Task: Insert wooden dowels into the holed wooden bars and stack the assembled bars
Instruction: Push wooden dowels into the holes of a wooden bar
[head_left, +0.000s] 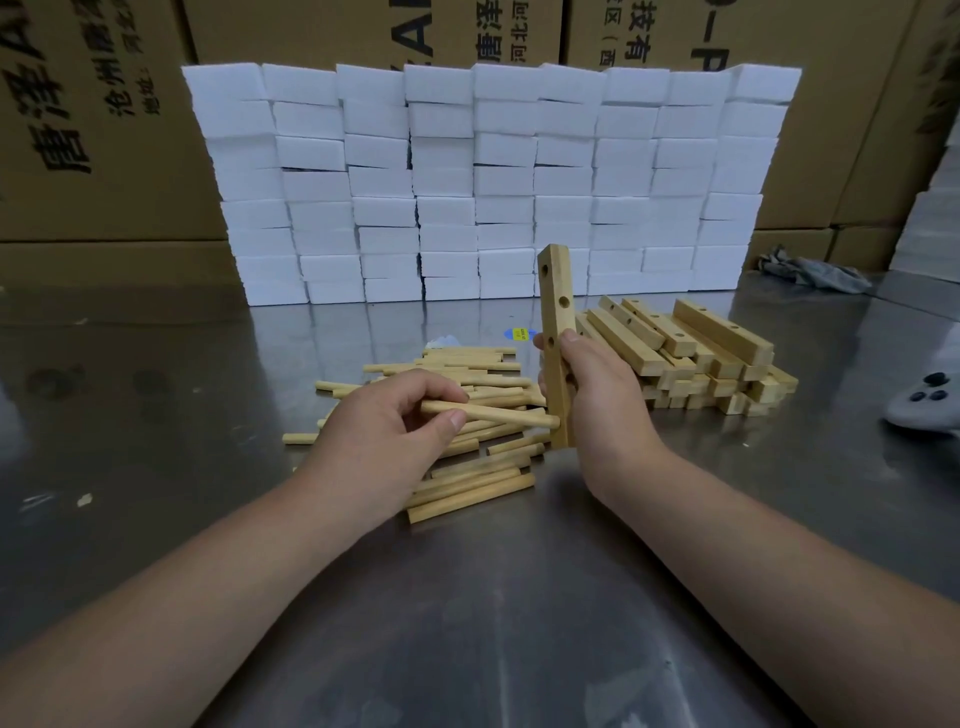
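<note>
My right hand grips the upright bar; my left hand pinches a dowel, pushing toward three o'clock. I should keep it square to the hole.

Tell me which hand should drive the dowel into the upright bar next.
Left. The left hand pinches the dowel, tip against the bar near its lower end; the right hand grips the bar upright, probably best left steadying it.

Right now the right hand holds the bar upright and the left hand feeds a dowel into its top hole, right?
Not the top hole: the head view shows the left hand feeding the dowel into the bar near its bottom end. The right hand does hold it upright.
</note>
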